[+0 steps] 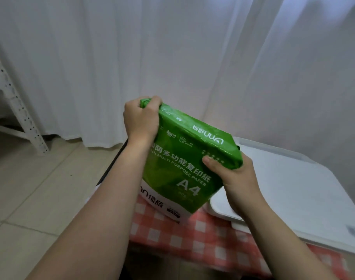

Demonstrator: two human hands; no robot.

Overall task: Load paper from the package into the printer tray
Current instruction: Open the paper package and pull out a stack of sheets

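Head view, paper package in hand. The package (pixel 182 164), a green-wrapped ream marked A4, is held above the near edge of the checked-cloth surface (pixel 202 239), just left of the white printer (pixel 293 188). It stands on end and tilts, its top leaning away toward the curtain (pixel 172 57). Whether its lower end touches the cloth cannot be told.

The left grip (pixel 141 120) is clenched round a bunched fold of wrapper at the top left corner. This hold suits pulling the wrapper open, though no tear shows there. The right grip (pixel 233 176) clamps the right edge near the top, thumb across the printed face and fingers behind. It probably acts as the brace against the left pull and carries much of the weight.

The tilt brings the sealed top end within reach of both hands. The opening step appears to be in hand, and no sheet is out. The printer's top looks closed, and its tray cannot be made out. A white rack (pixel 21 110) stands on the tiled floor (pixel 31 188) at the far left.
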